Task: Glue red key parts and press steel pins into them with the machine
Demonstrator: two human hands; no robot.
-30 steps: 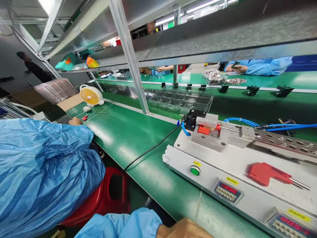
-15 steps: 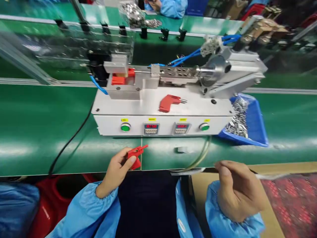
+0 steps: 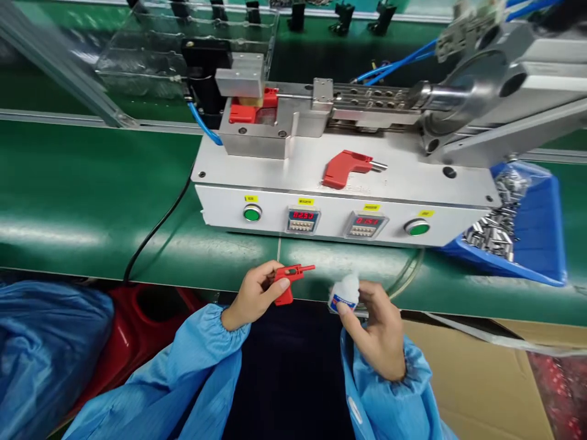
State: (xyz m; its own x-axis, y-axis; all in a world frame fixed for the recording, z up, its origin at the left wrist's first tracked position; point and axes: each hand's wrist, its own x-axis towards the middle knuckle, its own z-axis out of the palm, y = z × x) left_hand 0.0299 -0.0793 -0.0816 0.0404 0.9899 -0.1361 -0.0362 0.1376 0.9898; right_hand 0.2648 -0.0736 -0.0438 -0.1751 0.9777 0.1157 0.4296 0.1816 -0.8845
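Observation:
My left hand [image 3: 257, 294] is closed around a red pistol-shaped plastic part [image 3: 285, 287], its thin nose pointing right. A small white bottle [image 3: 346, 289] with a blue label is pinched in my right hand [image 3: 380, 327], close to the right of that part but apart from it. Beyond my hands stands a white-and-metal bench machine [image 3: 302, 168]. A second red pistol-shaped part [image 3: 346, 168], with a metal tube sticking out, lies on its top plate. Another red piece [image 3: 245, 111] sits in the clamp at the machine's left end, partly hidden by the metal block.
A blue bin [image 3: 541, 226] of metal tubes stands right of the machine on the green bench [image 3: 92, 201]. A black cable [image 3: 160, 226] runs down at left. Below are a red stool [image 3: 121, 333] and a cardboard box [image 3: 486, 373].
My right hand has come in from the right and now shows the white bottle. My left hand keeps the red part. The camera view has shifted closer to the machine.

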